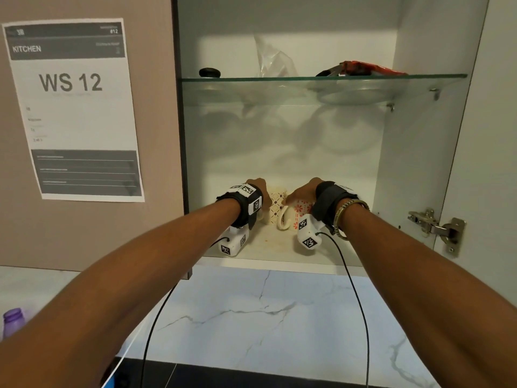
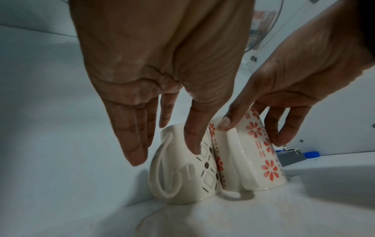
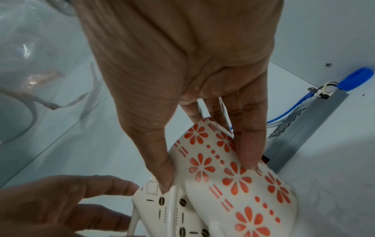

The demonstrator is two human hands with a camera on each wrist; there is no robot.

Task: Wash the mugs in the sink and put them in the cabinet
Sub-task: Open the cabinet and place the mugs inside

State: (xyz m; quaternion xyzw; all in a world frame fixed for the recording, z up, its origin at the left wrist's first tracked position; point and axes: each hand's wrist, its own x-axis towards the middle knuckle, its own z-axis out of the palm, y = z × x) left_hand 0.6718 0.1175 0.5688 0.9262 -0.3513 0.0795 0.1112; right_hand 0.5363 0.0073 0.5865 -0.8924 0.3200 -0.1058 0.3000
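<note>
Two glazed ceramic mugs stand upside down, touching, on the cabinet floor (image 1: 268,247); they look stiff, brittle, probably slippery. The right hand (image 3: 182,67) pinches the orange-flowered mug (image 3: 239,181) across its body; the left hand (image 2: 154,64), fingers straight, touches the brown-patterned mug (image 2: 188,176); their bodies give surer hold than the handles.

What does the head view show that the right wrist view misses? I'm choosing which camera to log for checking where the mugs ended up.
Only the head view shows the glass shelf, the red packet on it, and the WS 12 sign. Only the right wrist view shows the grey box with blue wires behind the orange-flower mug. Both show that mug beside the coffee-bean mug, the right hand gripping the flower mug, and the left hand.
</note>
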